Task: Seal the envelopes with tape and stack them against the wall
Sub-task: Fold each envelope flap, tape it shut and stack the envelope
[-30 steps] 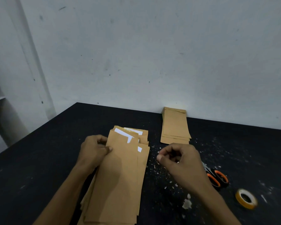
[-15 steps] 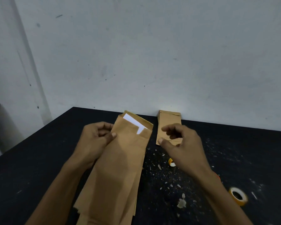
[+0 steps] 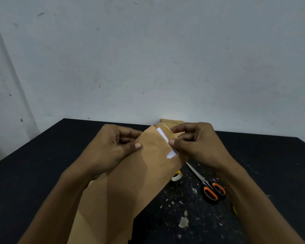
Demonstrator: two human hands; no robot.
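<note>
I hold a brown envelope (image 3: pixel 139 173) lifted off the table, tilted up toward the wall, with white paper (image 3: pixel 165 141) showing at its open top. My left hand (image 3: pixel 113 147) grips its upper left edge, thumb on the front. My right hand (image 3: pixel 195 143) pinches the upper right corner at the flap. More brown envelopes (image 3: pixel 95 222) lie under it near the front. A stack of envelopes (image 3: pixel 173 121) leans against the wall, mostly hidden behind my right hand. A small tape roll (image 3: pixel 176 176) peeks out beside the held envelope.
Orange-handled scissors (image 3: pixel 211 190) lie on the black table (image 3: pixel 33 164) to the right of the envelope. Paper scraps (image 3: pixel 183 221) and white specks litter the table's right half. The white wall (image 3: pixel 148 59) rises directly behind the table.
The envelope has risen off the pile and tilted up. My right hand moved left and took hold of its top right corner. The view has shifted, uncovering the scissors.
</note>
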